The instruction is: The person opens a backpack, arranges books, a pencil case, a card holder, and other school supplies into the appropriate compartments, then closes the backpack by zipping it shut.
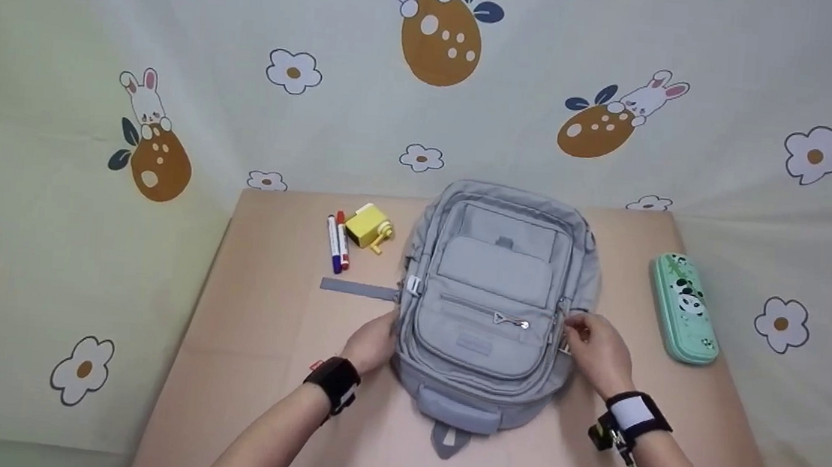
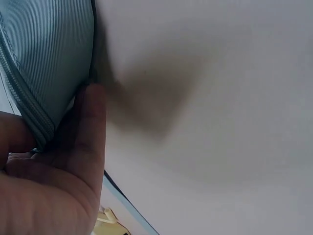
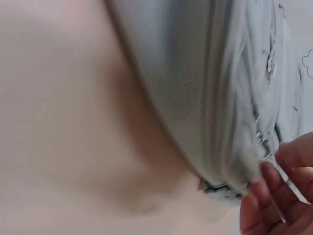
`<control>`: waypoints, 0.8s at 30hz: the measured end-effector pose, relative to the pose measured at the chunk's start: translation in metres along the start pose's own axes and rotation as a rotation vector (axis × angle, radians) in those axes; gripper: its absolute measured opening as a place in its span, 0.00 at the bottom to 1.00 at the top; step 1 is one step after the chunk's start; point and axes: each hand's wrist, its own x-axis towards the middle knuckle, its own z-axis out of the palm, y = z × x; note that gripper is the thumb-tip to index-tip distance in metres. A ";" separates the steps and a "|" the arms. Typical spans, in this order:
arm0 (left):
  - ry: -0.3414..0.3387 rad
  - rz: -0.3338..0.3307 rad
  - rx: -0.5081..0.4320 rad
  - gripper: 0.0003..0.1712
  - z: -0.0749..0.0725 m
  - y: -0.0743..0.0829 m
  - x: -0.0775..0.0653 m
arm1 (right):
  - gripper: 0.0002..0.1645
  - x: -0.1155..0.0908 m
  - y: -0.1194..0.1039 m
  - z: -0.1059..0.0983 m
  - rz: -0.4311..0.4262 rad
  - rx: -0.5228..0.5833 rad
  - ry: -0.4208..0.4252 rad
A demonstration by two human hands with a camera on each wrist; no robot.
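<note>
A grey backpack (image 1: 495, 270) lies front up on the table, its top handle (image 1: 459, 409) toward me. At its left side my left hand (image 1: 374, 343) grips the edge; in the left wrist view the thumb lies over the zipped seam (image 2: 29, 105) and the fingers reach beneath the side. My right hand (image 1: 601, 351) is at the right side, thumb and forefinger pinching a zipper pull. The right wrist view shows a pale strip of that zipper pull (image 3: 292, 187) sticking out past the fingers. A strap (image 1: 358, 289) extends left from the bag.
Two markers (image 1: 337, 244) and a yellow hand-crank pencil sharpener (image 1: 367, 226) lie beyond the bag's left side. A green panda pencil case (image 1: 686, 310) lies to the right, near the table's edge. Printed cloth (image 1: 350, 122) hangs around the table (image 1: 261, 370).
</note>
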 end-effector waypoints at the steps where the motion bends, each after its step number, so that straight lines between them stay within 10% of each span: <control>1: 0.009 -0.001 0.007 0.26 -0.002 -0.001 0.003 | 0.10 -0.001 0.002 0.001 -0.004 0.009 0.006; 14: 0.180 0.009 0.238 0.25 -0.010 0.004 0.024 | 0.15 0.002 0.001 0.016 -0.009 0.048 0.039; 19: 0.237 0.216 0.442 0.34 -0.004 0.033 0.023 | 0.18 0.015 -0.003 0.016 -0.073 -0.020 0.050; 24: 0.083 0.439 0.556 0.33 0.015 0.078 0.016 | 0.18 0.027 -0.006 0.019 -0.124 -0.125 0.044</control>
